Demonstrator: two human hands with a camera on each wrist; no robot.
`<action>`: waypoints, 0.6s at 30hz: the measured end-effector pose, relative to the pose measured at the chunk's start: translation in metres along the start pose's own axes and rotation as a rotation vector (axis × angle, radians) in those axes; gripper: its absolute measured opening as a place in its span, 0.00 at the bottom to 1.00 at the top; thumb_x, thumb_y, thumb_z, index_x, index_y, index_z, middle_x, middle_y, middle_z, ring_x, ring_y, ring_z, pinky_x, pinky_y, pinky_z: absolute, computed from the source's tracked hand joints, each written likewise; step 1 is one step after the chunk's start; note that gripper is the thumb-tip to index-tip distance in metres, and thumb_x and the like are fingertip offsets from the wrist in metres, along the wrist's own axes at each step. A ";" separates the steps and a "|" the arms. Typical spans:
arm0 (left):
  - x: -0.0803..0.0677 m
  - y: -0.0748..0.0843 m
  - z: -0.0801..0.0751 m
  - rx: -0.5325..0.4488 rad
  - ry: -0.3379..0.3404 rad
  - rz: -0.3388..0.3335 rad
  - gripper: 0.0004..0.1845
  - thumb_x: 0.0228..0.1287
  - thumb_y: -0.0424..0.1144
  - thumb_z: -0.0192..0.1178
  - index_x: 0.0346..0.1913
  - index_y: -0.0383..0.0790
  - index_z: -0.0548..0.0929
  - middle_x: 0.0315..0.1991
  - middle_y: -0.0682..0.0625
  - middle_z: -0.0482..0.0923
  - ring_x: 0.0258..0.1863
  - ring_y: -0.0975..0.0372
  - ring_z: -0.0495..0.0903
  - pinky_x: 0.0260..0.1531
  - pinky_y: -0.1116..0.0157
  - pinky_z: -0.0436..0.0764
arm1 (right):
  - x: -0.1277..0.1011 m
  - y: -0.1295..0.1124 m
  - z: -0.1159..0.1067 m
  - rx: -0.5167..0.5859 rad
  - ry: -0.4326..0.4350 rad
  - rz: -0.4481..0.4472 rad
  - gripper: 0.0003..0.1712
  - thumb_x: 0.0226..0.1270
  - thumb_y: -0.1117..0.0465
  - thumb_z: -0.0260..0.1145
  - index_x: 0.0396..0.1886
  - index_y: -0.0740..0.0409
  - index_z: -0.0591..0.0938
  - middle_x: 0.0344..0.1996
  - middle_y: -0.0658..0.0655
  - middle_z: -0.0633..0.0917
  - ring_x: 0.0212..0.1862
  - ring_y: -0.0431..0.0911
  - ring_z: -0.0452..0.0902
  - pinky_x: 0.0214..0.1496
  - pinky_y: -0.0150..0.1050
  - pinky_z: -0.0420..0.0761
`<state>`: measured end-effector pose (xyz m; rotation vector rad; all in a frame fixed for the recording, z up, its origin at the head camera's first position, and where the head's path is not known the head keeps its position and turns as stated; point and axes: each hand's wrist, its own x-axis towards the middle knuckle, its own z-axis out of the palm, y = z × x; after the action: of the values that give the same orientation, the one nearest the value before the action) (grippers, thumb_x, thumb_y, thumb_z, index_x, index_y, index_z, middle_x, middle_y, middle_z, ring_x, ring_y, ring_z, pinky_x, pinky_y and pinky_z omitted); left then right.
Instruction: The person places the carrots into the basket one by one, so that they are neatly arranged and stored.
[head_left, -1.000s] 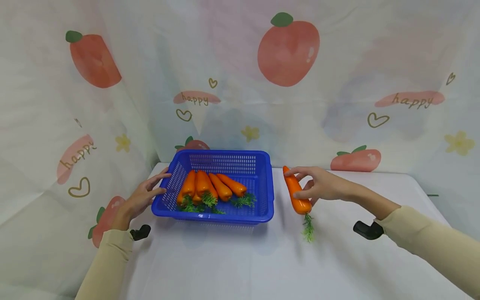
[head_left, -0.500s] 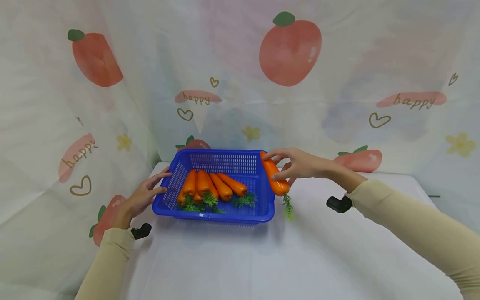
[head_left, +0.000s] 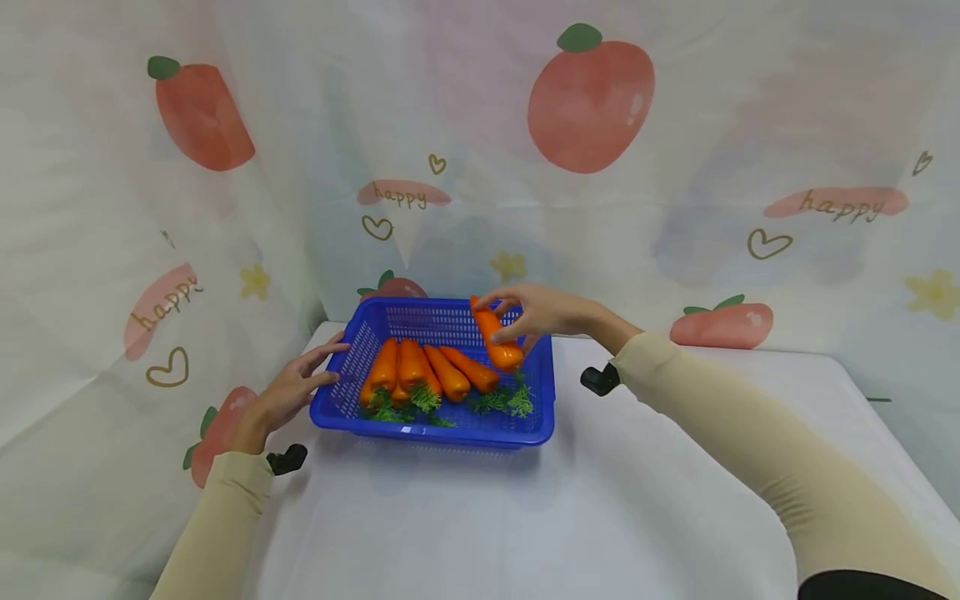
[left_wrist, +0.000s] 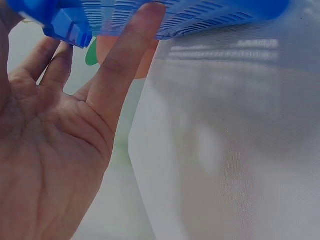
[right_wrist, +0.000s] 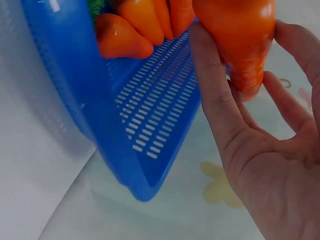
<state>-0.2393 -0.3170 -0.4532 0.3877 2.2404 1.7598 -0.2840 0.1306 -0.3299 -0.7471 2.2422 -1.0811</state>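
Note:
My right hand [head_left: 546, 312] grips an orange carrot [head_left: 497, 340] with a green leafy top, between thumb and fingers. It hangs tilted over the right part of a blue slotted plastic basket [head_left: 480, 435]. In the right wrist view the carrot [right_wrist: 237, 25] fills the space between thumb and fingers. Several other carrots [head_left: 412, 365] lie in the basket's left and middle, leaves toward the near side. My left hand [head_left: 285, 398] is at the basket's left end. Its extended fingers touch the rim, and in the left wrist view the thumb [left_wrist: 120, 65] lies against the outer wall.
The basket stands on a white-covered table [head_left: 450, 517], near a cloth backdrop [head_left: 675, 125] printed with fruit and hearts. This cloth also closes off the left side. A black wrist mount [head_left: 600, 380] sticks out by each cuff.
My right hand has carried the carrot leftward from the table's right side, over the basket's right rim. My left hand has stayed at the basket's left end. The view has shifted slightly.

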 end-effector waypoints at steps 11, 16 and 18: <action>-0.002 0.004 0.000 0.008 -0.005 0.004 0.30 0.78 0.36 0.55 0.78 0.41 0.63 0.85 0.56 0.41 0.81 0.43 0.42 0.65 0.33 0.66 | 0.052 0.002 0.011 0.088 -0.063 0.011 0.37 0.69 0.59 0.73 0.76 0.50 0.71 0.72 0.65 0.68 0.64 0.58 0.76 0.45 0.54 0.89; -0.001 0.002 0.000 0.009 -0.003 0.007 0.30 0.78 0.37 0.55 0.78 0.41 0.64 0.85 0.56 0.40 0.81 0.42 0.41 0.65 0.32 0.65 | 0.070 0.005 0.018 0.111 -0.081 0.031 0.36 0.69 0.59 0.73 0.75 0.49 0.72 0.71 0.65 0.69 0.62 0.57 0.77 0.48 0.58 0.87; -0.001 0.003 0.000 0.009 -0.002 0.003 0.30 0.77 0.37 0.56 0.78 0.42 0.64 0.85 0.56 0.40 0.81 0.42 0.41 0.65 0.32 0.66 | 0.078 0.008 0.021 0.123 -0.092 0.037 0.37 0.69 0.59 0.73 0.76 0.50 0.72 0.71 0.66 0.69 0.63 0.57 0.77 0.50 0.58 0.87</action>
<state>-0.2381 -0.3168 -0.4506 0.3954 2.2482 1.7504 -0.3265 0.0712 -0.3648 -0.6869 2.0845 -1.1324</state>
